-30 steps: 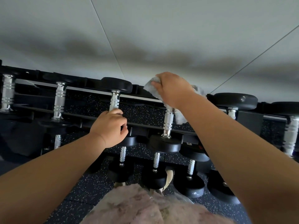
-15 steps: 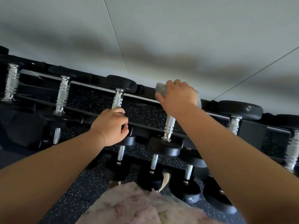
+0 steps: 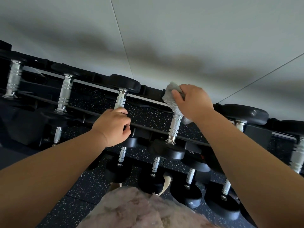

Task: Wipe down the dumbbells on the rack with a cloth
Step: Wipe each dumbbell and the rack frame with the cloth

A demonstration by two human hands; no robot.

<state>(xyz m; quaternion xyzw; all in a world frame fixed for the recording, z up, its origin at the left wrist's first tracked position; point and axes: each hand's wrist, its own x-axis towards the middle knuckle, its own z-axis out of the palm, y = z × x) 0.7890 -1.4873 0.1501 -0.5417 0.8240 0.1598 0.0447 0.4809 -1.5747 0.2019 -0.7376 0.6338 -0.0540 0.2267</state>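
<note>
Pale grey wall (image 3: 181,38) fills the upper half of the view, crossed by thin seams and soft shadows. Below it a black rack (image 3: 144,127) runs slantwise from nine o'clock down toward three o'clock, over dark speckled rubber floor (image 3: 79,191).

Near the centre, the left hand (image 3: 111,127) is curled around the lower end of a chrome handle on the left dumbbell (image 3: 120,100), whose black head sits at twelve o'clock from the knuckles.

At about two o'clock from that hand, the right hand (image 3: 192,102) clutches a grey cloth (image 3: 171,99), fingers bunched over it. The cloth is pressed onto the far end of the neighbouring dumbbell (image 3: 175,127), covering the top of its handle and hiding the far head; a corner of it hangs out beneath the palm. That dumbbell's knurled handle and near black head show bare below the cloth.

More dumbbells lie along the rack toward nine and three o'clock. A lower row of dumbbells (image 3: 189,191) sits at five o'clock. A fluffy pinkish garment (image 3: 139,209) fills six o'clock.
</note>
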